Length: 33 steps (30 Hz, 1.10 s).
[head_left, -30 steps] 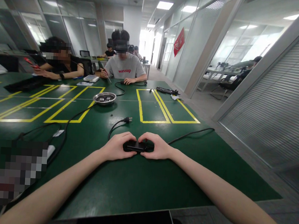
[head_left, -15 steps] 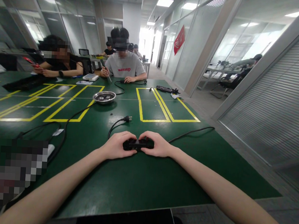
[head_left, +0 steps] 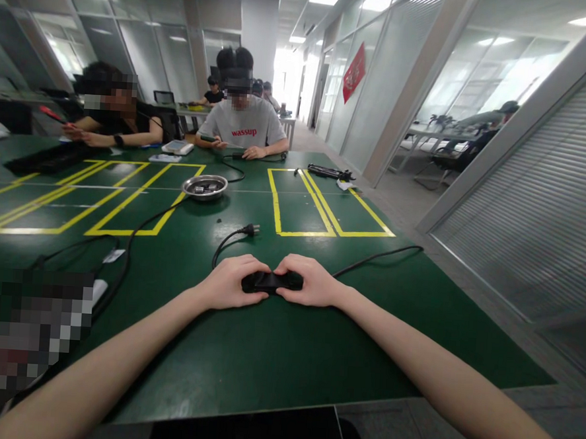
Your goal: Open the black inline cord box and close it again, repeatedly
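Note:
Both hands hold a small black power adapter (head_left: 270, 282) low over the green table, one at each end. My left hand (head_left: 234, 282) has its fingers over the top of the left end and its thumb along the near side. On the right end, my right hand (head_left: 312, 281) grips the same way, fingertips almost meeting the left ones. A black cord with a plug (head_left: 250, 230) curves up from behind my left hand. Another black cable (head_left: 380, 259) runs off to the right from behind my right hand. The adapter's ends are hidden by my fingers.
On the green table (head_left: 244, 362) stands a metal bowl (head_left: 205, 187) with small metal parts. Yellow tape marks rectangles. A folded black tripod-like item (head_left: 329, 173) lies at the far right. Two people sit across; one in a white shirt (head_left: 242, 125) holds a tool. A cable crosses the left side.
The adapter has turned slightly in my hands: a smooth dark face shows where small details were visible before. The person opposite has lowered the tool to a flatter angle.

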Available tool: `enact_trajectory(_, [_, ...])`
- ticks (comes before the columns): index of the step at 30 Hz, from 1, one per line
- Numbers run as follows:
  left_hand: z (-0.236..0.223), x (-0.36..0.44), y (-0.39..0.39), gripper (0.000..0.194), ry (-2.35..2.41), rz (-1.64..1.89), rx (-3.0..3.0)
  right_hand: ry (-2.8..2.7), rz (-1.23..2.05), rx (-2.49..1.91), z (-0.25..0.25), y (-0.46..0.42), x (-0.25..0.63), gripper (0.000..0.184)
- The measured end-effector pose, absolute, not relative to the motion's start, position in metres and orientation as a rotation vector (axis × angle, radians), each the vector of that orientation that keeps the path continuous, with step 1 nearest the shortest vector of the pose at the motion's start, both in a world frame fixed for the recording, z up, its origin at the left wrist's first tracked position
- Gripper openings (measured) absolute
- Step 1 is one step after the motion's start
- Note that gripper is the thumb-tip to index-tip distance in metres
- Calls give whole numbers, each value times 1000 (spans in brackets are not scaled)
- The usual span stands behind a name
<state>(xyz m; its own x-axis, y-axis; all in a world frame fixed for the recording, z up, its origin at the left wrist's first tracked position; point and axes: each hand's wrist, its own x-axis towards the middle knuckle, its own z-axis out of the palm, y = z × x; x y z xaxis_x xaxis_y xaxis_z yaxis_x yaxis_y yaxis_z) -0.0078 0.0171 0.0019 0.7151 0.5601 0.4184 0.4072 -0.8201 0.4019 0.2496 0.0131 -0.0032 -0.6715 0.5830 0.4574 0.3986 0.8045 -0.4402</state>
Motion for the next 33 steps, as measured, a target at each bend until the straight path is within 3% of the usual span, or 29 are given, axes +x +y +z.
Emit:
enact_trajectory(6, [6, -7, 17, 28, 777, 747, 2698, -2488, 305, -796, 1, 12, 247, 38])
enact_trajectory(12, [6, -10, 21, 33, 833, 690, 2815, -2554, 150, -815, 1, 13, 245, 28])
enact_trajectory(17, [6, -11, 23, 35, 843, 709, 2861, -2589, 27, -847, 4, 13, 247, 32])
enact_trajectory(33, [5, -6, 17, 43, 810, 762, 3001, -2458, 116, -731, -3, 10, 246, 29])
